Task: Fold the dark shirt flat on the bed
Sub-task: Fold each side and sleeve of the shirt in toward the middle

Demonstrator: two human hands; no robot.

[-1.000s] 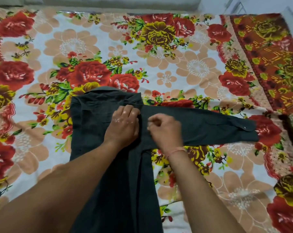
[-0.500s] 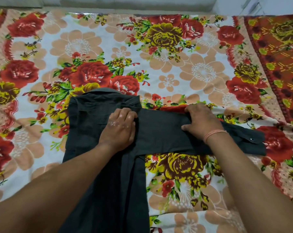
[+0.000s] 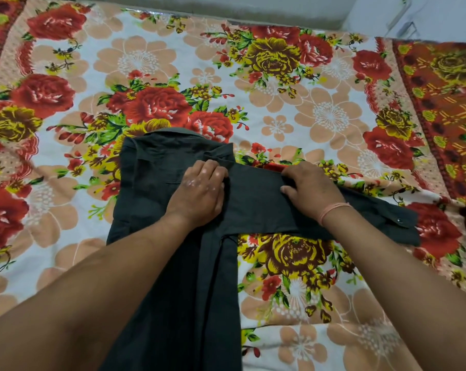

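Note:
The dark shirt [image 3: 157, 183] lies lengthwise on the bed, collar at the far end, its body folded into a narrow strip that runs toward me. Its right sleeve [image 3: 253, 210] stretches sideways to the right and ends in a buttoned cuff [image 3: 397, 223]. My left hand [image 3: 199, 191] rests palm down on the shirt where the sleeve meets the body, fingers together. My right hand [image 3: 309, 191] sits on the middle of the sleeve, fingers curled over its far edge and thumb on top, gripping the cloth.
A floral bedsheet [image 3: 320, 116] with red and yellow roses covers the bed. A dark red patterned border [image 3: 446, 103] runs down the right side. A pale wall [image 3: 226, 6] lies along the bed's far edge.
My right hand has slid from beside the left hand out to the right along the sleeve and now grips its far edge. My left hand has stayed pressed in place.

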